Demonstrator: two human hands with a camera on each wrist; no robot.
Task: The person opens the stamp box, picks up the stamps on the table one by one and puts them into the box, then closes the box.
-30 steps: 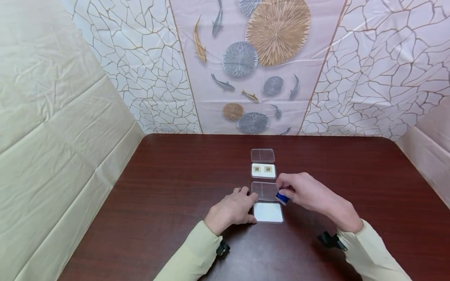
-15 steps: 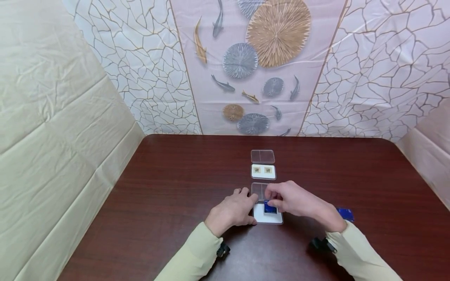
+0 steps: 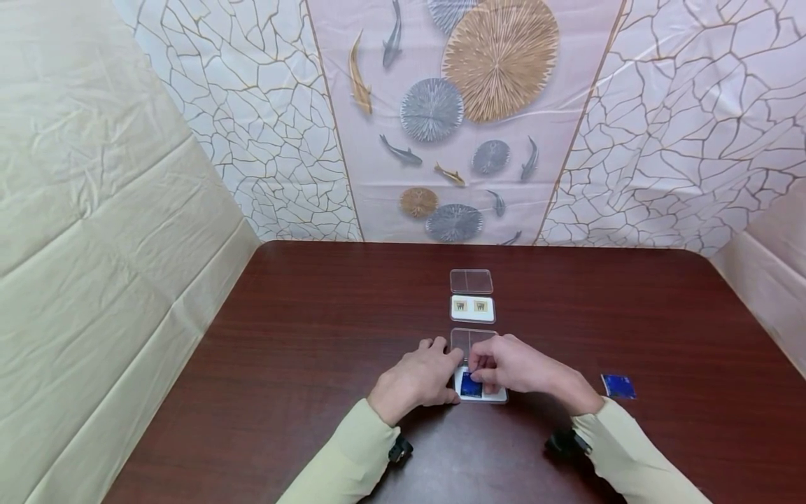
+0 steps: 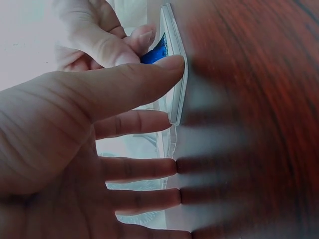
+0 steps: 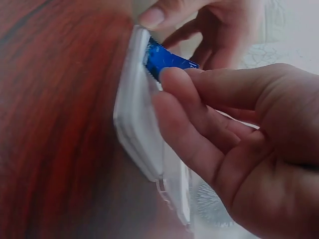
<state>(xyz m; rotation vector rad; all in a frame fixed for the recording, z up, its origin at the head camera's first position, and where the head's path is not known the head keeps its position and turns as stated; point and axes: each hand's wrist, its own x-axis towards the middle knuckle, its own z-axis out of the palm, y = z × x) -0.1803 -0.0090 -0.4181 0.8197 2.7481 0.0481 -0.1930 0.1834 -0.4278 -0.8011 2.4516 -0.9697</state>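
Note:
My right hand (image 3: pixel 513 364) pinches a small, flat blue square (image 3: pixel 471 385) with a serrated edge between thumb and fingers. Tilted in the right wrist view, the blue square (image 5: pixel 167 59) has its far edge down at the left part of a white-lined clear case (image 3: pixel 493 397). At that case's left side rests my left hand (image 3: pixel 415 374), its thumb on the edge. The left fingers (image 4: pixel 144 169) are spread, with their tips down on the table. Behind the white lining, the case's clear lid (image 3: pixel 461 339) lies folded back, partly hidden by the right hand.
Farther back stands a second opened case (image 3: pixel 472 318) with two beige squares (image 3: pixel 481 306) showing dark motifs on its white lining. Another blue square (image 3: pixel 620 386) lies on the dark red-brown table (image 3: pixel 327 315) to the right. A patterned cloth (image 3: pixel 378 210) hangs behind the table.
The right hand has carried the blue square leftward and down, from the case's right side onto the left part of its white lining. A second blue square came into view; the left hand stayed put.

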